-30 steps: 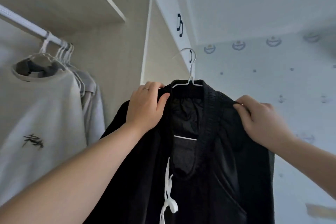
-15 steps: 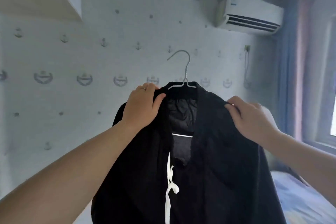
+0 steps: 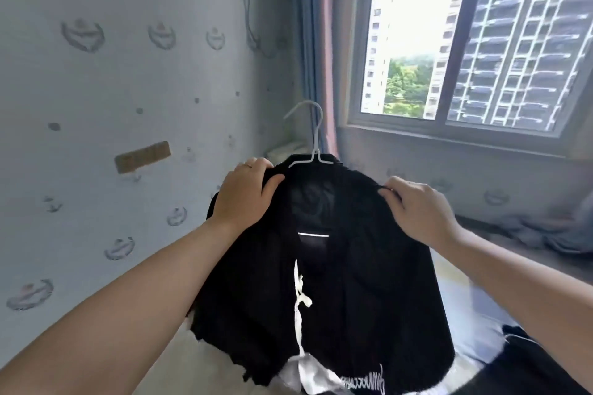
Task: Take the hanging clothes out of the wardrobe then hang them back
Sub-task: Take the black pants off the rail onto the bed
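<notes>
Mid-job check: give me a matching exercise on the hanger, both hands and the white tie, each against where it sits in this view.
Things:
1. white hanger
2. left hand
3. right hand
4. white tie

Places:
A. hangs down the front of the black garment
B. grips the garment's shoulder close to the collar
C. its hook sticks up free above the collar
D. pinches the garment's other shoulder, on the window side

Pairs: 1-C; 2-B; 3-D; 4-A
</notes>
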### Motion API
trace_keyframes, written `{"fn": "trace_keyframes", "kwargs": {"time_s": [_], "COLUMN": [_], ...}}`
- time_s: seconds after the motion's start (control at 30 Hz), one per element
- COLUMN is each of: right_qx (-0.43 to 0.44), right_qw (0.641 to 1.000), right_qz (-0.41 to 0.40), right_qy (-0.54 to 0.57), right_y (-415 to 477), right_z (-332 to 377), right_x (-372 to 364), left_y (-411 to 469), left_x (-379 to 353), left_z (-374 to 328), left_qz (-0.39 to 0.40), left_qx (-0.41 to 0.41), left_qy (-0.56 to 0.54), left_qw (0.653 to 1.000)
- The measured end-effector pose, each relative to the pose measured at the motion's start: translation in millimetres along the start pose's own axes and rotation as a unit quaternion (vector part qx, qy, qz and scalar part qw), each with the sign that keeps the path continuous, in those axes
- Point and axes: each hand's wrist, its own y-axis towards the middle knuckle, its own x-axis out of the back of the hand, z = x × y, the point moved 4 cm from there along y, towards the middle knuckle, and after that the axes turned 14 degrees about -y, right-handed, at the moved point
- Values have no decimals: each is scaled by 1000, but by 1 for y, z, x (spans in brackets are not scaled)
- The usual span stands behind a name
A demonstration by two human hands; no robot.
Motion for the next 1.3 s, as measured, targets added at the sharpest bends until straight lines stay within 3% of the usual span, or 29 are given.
{"fn": "trace_keyframes", "kwargs": {"time_s": [0.2,0.43,0.8,1.3], "right_qx": [-107,-221,-291,-351], "right_qw": [990,958,901,806], "right_qz": [72,179,322,472], "right_qy": [-55,-50,-13,61], "right_y": [-31,-83,-154,-199], "right_z": [-55,-98,-149,-232], "right_x": [-59,-128,-249,-376], "left_y": [19,-2,-57,-88], "left_x": [-120,-234,-371,-523], "left_z": [34,61,107,120], "left_qz": [102,226,373,440], "left_qx": [-15,47,140,246], "left_qy": [-94,-195,-153,-41], "left_qw": [990,953,904,863]}}
